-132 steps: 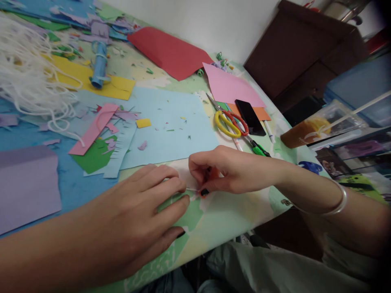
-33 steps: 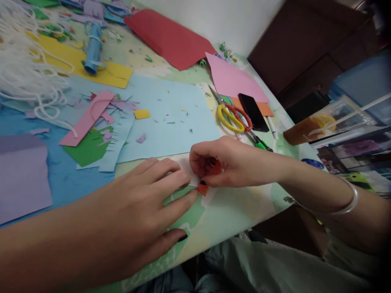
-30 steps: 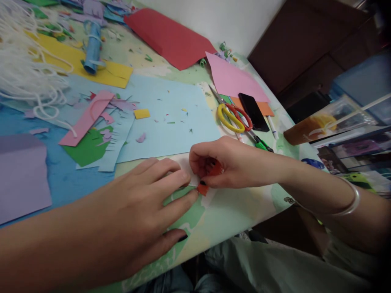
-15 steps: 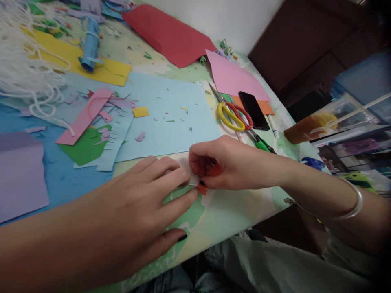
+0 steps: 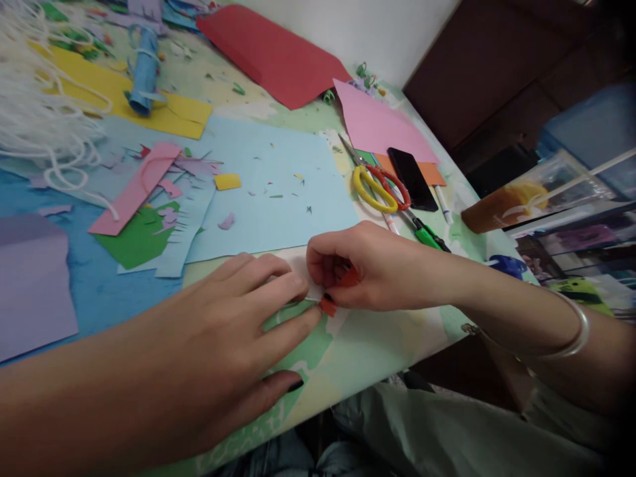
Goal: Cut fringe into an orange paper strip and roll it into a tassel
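Note:
My right hand (image 5: 358, 268) is closed in a pinch on a small orange paper piece (image 5: 327, 305), whose end sticks out below the fingertips. More orange shows inside the curled fingers. Palm down on the table, my left hand (image 5: 248, 318) has its fingers apart, and one fingertip touches the orange paper's edge. Between the two hands lies a white paper (image 5: 301, 262), mostly covered by them. A light blue sheet (image 5: 278, 225) with tiny scraps on it lies just beyond.
Scissors (image 5: 375, 189) with yellow and red handles, a green cutter (image 5: 428, 233) and a black phone (image 5: 412, 179) lie right. Red paper (image 5: 278, 56) and pink paper (image 5: 380, 122) are behind. White yarn (image 5: 44, 112) and a blue paper roll (image 5: 144, 73) are left.
Both hands hold almost the same pose on the orange and white paper. The view has shifted very slightly.

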Demonstrator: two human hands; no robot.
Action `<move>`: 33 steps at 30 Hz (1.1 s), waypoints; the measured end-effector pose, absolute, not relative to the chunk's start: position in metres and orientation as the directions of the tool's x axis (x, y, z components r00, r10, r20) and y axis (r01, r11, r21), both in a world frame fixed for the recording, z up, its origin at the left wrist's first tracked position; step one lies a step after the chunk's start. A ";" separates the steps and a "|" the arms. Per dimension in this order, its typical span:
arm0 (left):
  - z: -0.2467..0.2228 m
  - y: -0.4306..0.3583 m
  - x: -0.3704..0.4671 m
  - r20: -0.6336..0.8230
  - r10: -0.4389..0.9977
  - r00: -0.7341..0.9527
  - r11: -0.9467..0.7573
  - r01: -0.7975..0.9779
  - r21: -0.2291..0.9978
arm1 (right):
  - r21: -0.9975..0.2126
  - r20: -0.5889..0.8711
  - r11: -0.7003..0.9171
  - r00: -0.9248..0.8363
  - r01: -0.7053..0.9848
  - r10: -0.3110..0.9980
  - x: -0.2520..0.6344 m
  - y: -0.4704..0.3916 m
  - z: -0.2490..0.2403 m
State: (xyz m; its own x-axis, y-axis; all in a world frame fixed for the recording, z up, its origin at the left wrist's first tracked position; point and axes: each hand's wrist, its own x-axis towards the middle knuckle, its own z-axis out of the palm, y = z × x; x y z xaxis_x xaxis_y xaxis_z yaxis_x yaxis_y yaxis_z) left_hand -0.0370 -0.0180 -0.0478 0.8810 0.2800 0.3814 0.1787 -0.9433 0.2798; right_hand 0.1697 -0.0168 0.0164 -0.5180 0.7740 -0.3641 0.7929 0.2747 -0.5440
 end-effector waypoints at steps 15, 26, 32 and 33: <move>-0.046 -0.018 -0.036 0.373 0.298 0.879 -0.935 0.191 0.298 | -0.576 -0.376 0.255 -0.529 0.777 0.761 0.180 -0.020 0.020; -0.049 -0.017 -0.038 0.367 0.268 0.891 -0.940 0.159 0.300 | -0.427 -0.278 0.245 -0.385 0.870 0.880 0.169 -0.024 0.008; -0.048 -0.016 -0.036 0.403 0.260 0.877 -0.943 0.142 0.300 | -0.295 -0.204 0.296 -0.363 0.908 0.909 0.159 -0.034 0.002; -0.048 -0.016 -0.036 0.407 0.263 0.875 -0.941 0.140 0.306 | -0.285 -0.198 0.297 -0.359 0.911 0.912 0.159 -0.035 0.001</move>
State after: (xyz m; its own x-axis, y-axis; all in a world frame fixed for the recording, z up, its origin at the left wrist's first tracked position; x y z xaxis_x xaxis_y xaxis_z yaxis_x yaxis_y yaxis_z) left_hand -0.0361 -0.0159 -0.0482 0.8747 0.2629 0.4072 0.1403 -0.9415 0.3065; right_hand 0.1585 -0.0348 0.0012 -0.3594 0.9119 -0.1984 0.9114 0.2972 -0.2847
